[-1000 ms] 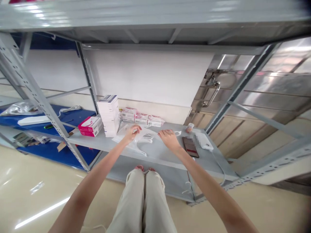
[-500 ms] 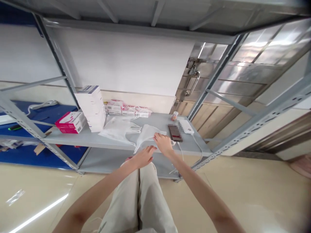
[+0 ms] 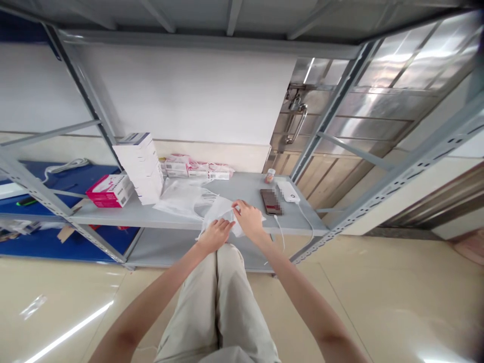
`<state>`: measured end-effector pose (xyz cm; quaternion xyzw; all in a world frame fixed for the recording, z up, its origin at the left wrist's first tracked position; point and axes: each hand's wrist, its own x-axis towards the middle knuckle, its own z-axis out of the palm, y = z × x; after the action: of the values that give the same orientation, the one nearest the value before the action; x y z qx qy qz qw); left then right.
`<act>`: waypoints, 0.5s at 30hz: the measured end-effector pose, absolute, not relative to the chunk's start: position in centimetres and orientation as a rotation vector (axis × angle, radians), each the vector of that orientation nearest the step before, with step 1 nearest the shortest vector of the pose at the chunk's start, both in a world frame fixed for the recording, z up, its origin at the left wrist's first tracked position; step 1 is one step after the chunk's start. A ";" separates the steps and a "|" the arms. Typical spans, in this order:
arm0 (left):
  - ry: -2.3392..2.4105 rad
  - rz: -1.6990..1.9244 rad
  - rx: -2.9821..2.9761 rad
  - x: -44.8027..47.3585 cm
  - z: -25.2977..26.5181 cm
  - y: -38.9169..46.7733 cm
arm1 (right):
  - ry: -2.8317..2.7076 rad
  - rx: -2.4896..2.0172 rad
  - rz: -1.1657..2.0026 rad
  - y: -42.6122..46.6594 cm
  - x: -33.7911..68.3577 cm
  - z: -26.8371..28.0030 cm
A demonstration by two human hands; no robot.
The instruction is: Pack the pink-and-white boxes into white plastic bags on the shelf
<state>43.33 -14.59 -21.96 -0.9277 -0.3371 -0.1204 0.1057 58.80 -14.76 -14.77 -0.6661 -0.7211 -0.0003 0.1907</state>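
Note:
A thin white bag [image 3: 216, 206] hangs over the shelf's front edge between my hands. My right hand [image 3: 247, 220] is closed in a pinch on its upper edge. Beside it, to the left and slightly lower, my left hand [image 3: 216, 234] is closed on the same bag, with part of the bag hidden behind the fingers. More thin white bags [image 3: 179, 198] with cord-like handles lie flat on the shelf just to the left.
On the grey shelf [image 3: 109, 217] stand a stack of white boxes [image 3: 141, 171] and pink-and-white boxes [image 3: 109, 191]. Wrapped pink-and-white packs [image 3: 209, 171] lie at the back. To the right are a phone [image 3: 270, 201], a white power bank [image 3: 288, 192] with a cable, and a small jar [image 3: 269, 176].
My left hand has moved up and left onto the white bag. My right hand has shifted slightly left and up, and the bag is now drawn closer over the shelf edge.

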 end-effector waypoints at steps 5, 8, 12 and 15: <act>-0.891 -0.418 -2.712 43.9 -21.3 -15.4 | -2.158 -1.926 -0.223 -15.2 59.4 -14.8; -0.959 -0.329 -2.757 44.4 -20.7 -15.4 | -2.277 -1.931 -0.359 -15.5 60.0 -14.8; -1.221 -0.145 -2.807 45.0 -20.4 -15.3 | -2.412 -1.898 -0.505 -15.7 60.6 -14.6; -1.364 -0.230 -2.817 45.4 -20.9 -14.7 | -2.443 -1.864 -0.560 -15.4 60.7 -14.2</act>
<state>45.40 -14.67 -20.93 -0.8977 -0.4345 -0.0732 0.0016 60.66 -15.44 -14.19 -0.5967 -0.7821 -0.1792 0.0090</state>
